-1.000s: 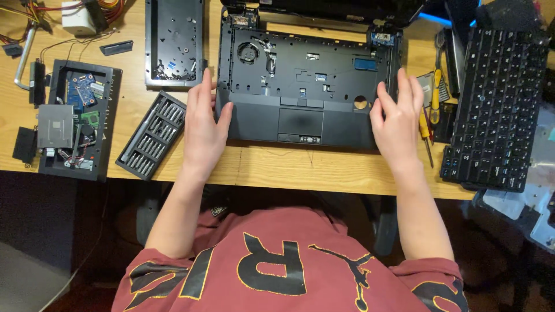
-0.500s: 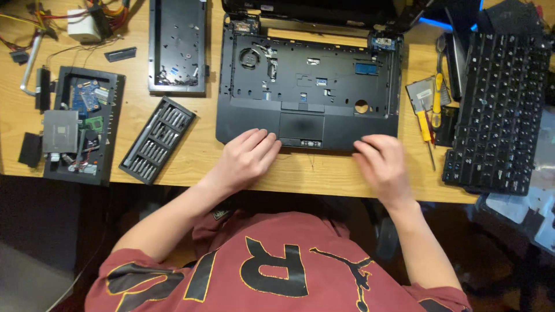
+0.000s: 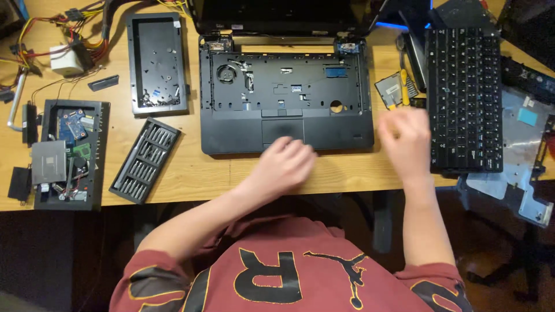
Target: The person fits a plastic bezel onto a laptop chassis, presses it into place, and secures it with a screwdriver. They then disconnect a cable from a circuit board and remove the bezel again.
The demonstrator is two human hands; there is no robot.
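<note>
A black laptop base (image 3: 231, 130) with its keyboard removed lies open on the wooden desk (image 3: 191, 173), inner frame and fan exposed. My left hand (image 3: 286, 164) rests at the front edge of the laptop, just below the touchpad (image 3: 282, 130), fingers loosely curled and holding nothing that I can see. My right hand (image 3: 404, 141) is blurred, hovering to the right of the laptop, between it and the detached black keyboard (image 3: 462, 98). Its fingers look curled; whether it holds anything is unclear. A yellow-handled screwdriver (image 3: 404, 86) lies just beyond it.
A screwdriver bit set (image 3: 144, 160) lies left of the laptop. Behind it sits a black bottom cover panel (image 3: 157, 63). A tray of circuit boards and parts (image 3: 66, 153) is at the far left, with loose wires (image 3: 52, 29) behind. Silver and black panels (image 3: 520, 150) overhang at right.
Both hands left the sides of the laptop palmrest and came to its front edge. Since then my right hand has swung right toward the detached keyboard, and the left has stayed near the touchpad.
</note>
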